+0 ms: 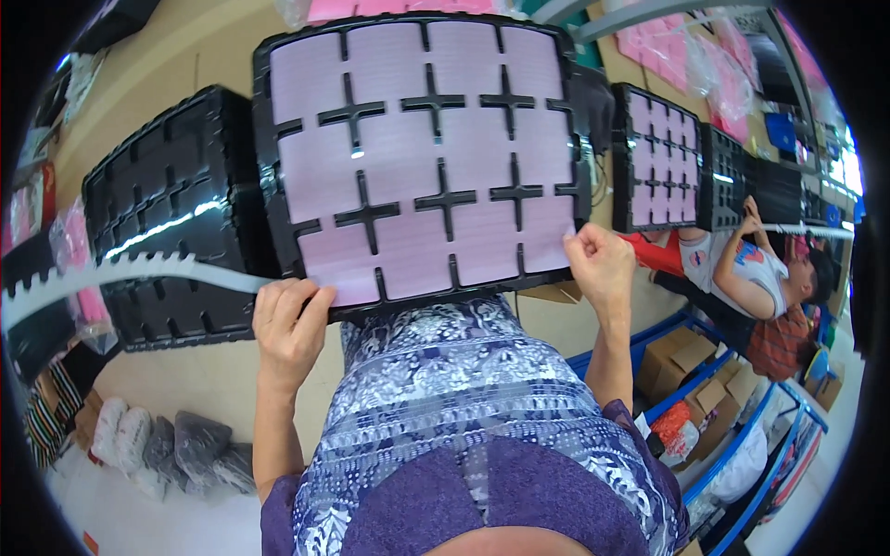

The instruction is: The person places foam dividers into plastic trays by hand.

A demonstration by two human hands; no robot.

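A black plastic tray [267,199] stands tilted in front of me, its near edge against my waist. A pale pink foam sheet [399,153] lines it, with black cross-shaped ribs showing through slots. At the near left corner, my left hand [289,324] has its fingers closed around the end of a white toothed strip [158,267], which reaches off to the left over another tray. My right hand [603,264] is closed in a pinch at the near right corner, on the edge of the pink sheet. The fingertips partly hide what they grip.
An unlined black tray [167,204] stands to the left. On the right are another pink-lined tray [663,157] and a co-worker [756,269] with a similar strip. Blue rails [667,398] and cardboard boxes [677,357] stand lower right; wrapped bundles [176,445] lie lower left.
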